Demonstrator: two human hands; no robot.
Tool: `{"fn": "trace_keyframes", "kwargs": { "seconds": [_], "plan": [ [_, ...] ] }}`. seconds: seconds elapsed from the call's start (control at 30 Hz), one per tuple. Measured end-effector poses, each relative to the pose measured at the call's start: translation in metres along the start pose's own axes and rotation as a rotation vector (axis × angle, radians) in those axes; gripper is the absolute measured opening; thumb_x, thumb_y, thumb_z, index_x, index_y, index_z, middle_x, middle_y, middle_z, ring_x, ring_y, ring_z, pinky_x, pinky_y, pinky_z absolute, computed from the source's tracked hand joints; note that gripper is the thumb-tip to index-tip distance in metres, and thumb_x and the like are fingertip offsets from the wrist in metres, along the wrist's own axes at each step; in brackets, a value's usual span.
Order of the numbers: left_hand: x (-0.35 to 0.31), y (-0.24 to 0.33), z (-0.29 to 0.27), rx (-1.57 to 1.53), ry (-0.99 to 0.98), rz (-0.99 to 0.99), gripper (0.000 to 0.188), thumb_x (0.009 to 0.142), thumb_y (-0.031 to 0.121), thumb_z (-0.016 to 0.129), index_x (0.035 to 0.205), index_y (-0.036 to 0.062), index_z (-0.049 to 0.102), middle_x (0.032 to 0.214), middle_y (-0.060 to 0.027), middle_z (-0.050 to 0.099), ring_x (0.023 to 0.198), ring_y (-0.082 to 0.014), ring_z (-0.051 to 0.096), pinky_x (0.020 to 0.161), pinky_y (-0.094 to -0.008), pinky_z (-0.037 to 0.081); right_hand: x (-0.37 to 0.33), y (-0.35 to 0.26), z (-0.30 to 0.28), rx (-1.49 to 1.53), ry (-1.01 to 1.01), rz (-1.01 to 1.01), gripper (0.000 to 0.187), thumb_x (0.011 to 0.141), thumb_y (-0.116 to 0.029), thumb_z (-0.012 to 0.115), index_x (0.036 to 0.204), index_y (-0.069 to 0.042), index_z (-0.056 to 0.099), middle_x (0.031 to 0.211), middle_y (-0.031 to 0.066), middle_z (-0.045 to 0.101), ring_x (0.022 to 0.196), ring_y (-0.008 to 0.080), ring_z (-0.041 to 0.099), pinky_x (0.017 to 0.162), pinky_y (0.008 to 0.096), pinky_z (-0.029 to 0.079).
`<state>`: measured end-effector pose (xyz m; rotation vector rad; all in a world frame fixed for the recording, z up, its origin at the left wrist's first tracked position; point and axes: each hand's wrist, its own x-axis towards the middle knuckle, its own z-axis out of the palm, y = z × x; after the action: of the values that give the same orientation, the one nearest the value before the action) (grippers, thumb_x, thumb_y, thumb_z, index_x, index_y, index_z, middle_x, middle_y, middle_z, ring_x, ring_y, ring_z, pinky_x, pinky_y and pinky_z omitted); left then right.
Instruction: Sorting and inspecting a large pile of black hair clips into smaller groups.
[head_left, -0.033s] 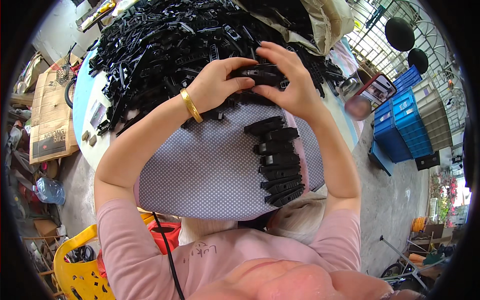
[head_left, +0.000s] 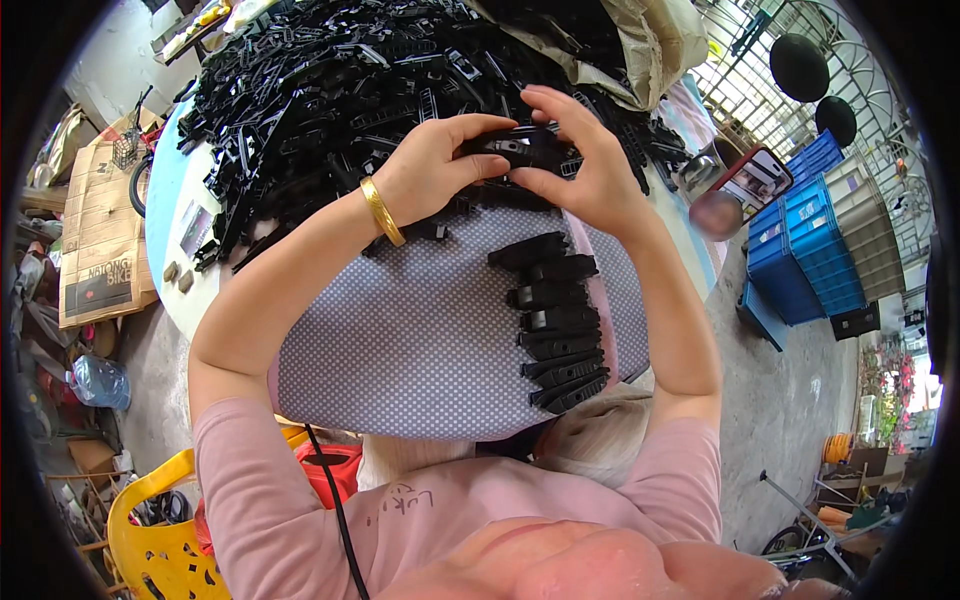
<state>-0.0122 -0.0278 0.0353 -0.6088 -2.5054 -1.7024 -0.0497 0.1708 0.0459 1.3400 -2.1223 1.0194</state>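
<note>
A black, elongated plastic part (head_left: 526, 148) is held level between my two hands, just in front of the heap. My left hand (head_left: 440, 165), with a gold bangle at its wrist, pinches its left end between thumb and fingers. Around the right end curl the thumb and fingers of my right hand (head_left: 590, 178). Behind them spreads a large pile of loose black plastic parts (head_left: 330, 110). Nearer to me, a row of similar black parts (head_left: 556, 320) lies side by side along the right of a grey dotted cloth (head_left: 400, 330).
A beige sack (head_left: 655, 50) leans over the table's far right. Close to the right edge stand a phone (head_left: 757, 180) and a metal cup (head_left: 700, 172). Blue crates (head_left: 790, 255) are stacked beyond. At lower left is a yellow chair (head_left: 150, 530); a black cord (head_left: 338, 500) hangs before me.
The fingers of my right hand have shifted slightly on the black part. My left hand and the row on the cloth look the same.
</note>
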Motion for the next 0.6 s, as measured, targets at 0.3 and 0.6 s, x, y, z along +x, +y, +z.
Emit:
{"fn": "trace_keyframes", "kwargs": {
  "seconds": [0.3,0.6],
  "plan": [
    [-0.006,0.013,0.006,0.3,0.075,0.138,0.032,0.078,0.01,0.063,0.108,0.0,0.058,0.091,-0.0155,0.064,0.079,-0.0261,0.064,0.072,-0.0303,0.05,-0.001,0.003,-0.005,0.137,-0.207,0.26,0.051,0.065,-0.02,0.078,0.109,-0.001,0.059,0.096,0.0085,0.063,0.083,0.0156,0.059,0.074,0.0267,0.046],
    [-0.008,0.013,0.006,0.328,0.112,0.27,0.029,0.077,0.013,0.066,0.102,0.0009,0.061,0.084,-0.0149,0.064,0.073,-0.025,0.064,0.066,-0.0294,0.05,-0.003,-0.004,-0.007,0.042,-0.063,0.172,0.033,0.065,-0.009,0.076,0.094,0.0,0.065,0.083,0.0069,0.065,0.074,0.0133,0.059,0.067,0.0246,0.047]
  ]
}}
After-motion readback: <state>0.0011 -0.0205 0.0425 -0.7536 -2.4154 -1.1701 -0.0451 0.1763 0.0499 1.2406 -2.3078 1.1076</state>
